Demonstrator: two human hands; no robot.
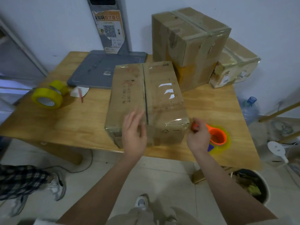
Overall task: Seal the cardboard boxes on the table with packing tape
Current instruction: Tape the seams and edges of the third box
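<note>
Centrally on the wooden bench (68, 127) lies a long cardboard box (146, 101), flaps closed, its dark centre seam running away from the viewer and not visibly taped along most of its length; glossy clear tape shows across the near right corner and at the far edge. Left hand (134, 132) is over the near end of the box, just left of the seam, fingers straight and spread, holding nothing; whether the palm touches the cardboard cannot be told because of motion blur. Right hand (198, 137) sits just beside the near right corner of the box, fingers curled round the orange handle of a tape dispenser (218, 138), which carries a yellow-tinted roll and rests on or just above the bench, right of the box. Behind the box, at the far right of the bench, stands a tall taped box (188, 44); a smaller taped box (235, 65) is beside it on the right, touching it. Two spare tape rolls (48, 95), yellow, lie on the left part of the bench, well apart from the box. Near them is a white paper scrap (79, 91) with a red pen across it. A grey flat scale base (103, 70) sits at the back, its post rising against the wall. On the floor at lower right stands a waste bin (250, 185).
</note>
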